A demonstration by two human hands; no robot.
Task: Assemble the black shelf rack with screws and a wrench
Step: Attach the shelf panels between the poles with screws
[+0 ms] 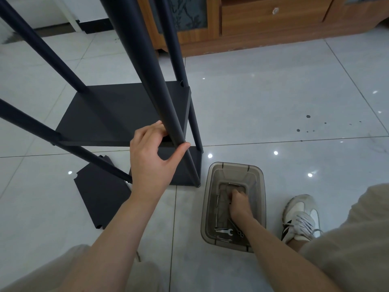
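The black shelf rack (117, 110) stands on the tiled floor at the left, with a flat shelf panel fixed between its round posts. My left hand (151, 157) wraps around the near right post (160, 98) just above the shelf's corner. My right hand (239, 202) reaches down into a smoky clear plastic bin (212, 182), fingers curled at its bottom among several long screws (216, 202). Whether the fingers hold anything is hidden. A small flat wrench (226, 231) lies at the bin's near end.
A loose black shelf panel (101, 199) lies flat on the floor at the near left. A wooden cabinet (263, 24) runs along the back. My shoe (301, 216) and trouser legs are at the near right and bottom.
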